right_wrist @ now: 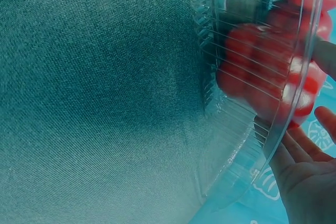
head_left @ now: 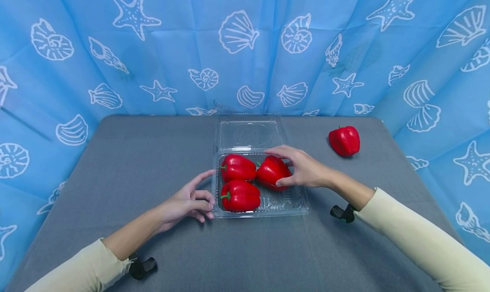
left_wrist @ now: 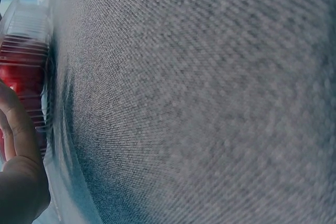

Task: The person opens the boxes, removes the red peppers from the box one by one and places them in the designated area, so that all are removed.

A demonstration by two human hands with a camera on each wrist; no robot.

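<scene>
Sitting between both hands (head_left: pixel 189 204) (head_left: pixel 306 168), three peppers (head_left: pixel 241 197) share the clear container (head_left: pixel 283 206).

From the head, the table (head_left: pixel 153 156) is viewed downward; the tray (head_left: pixel 283 203) is shared by both close, low wrist views.

a table (head_left: pixel 153 143) with rounded far corners is faced in grey weave. beyond its far edge, at twelve o'clock, a blue curtain (head_left: pixel 264 62) is hung, carried round to nine and three. it is marked by folds and printed in white: a scallop shell (head_left: pixel 238 31) is set at twelve o'clock, a starfish (head_left: pixel 135 16) between ten and eleven, a spiral shell (head_left: pixel 13 160) at nine, a second starfish (head_left: pixel 476 162) at three.
</scene>
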